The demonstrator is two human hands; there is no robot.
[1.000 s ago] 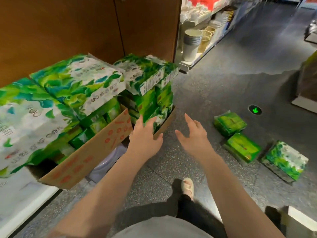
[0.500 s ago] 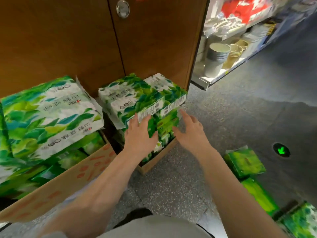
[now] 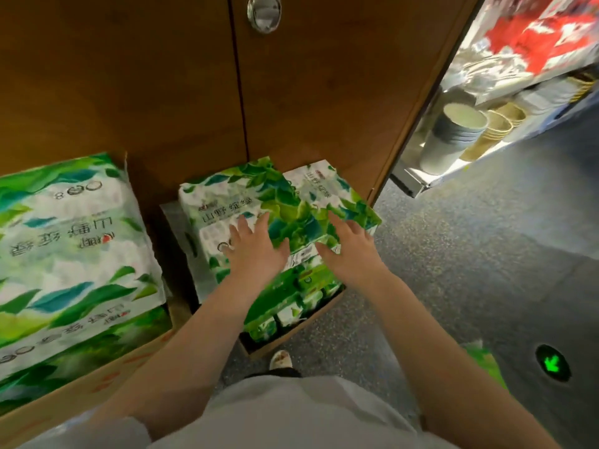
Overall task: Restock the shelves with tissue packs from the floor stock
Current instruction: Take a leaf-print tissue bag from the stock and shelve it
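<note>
Plainly little was done yet: both the left hand and the right hand lay flat, fingers spread, on the top tissue pack of the stack in the small carton against the cabinet, neither gripping it. A second full carton and another pack on the floor still waited for shelving

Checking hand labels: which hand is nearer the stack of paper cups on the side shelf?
Right. The right hand rests on the tissue pack's edge toward the paper cups; the left hand lies further away, over the pack's middle.
</note>
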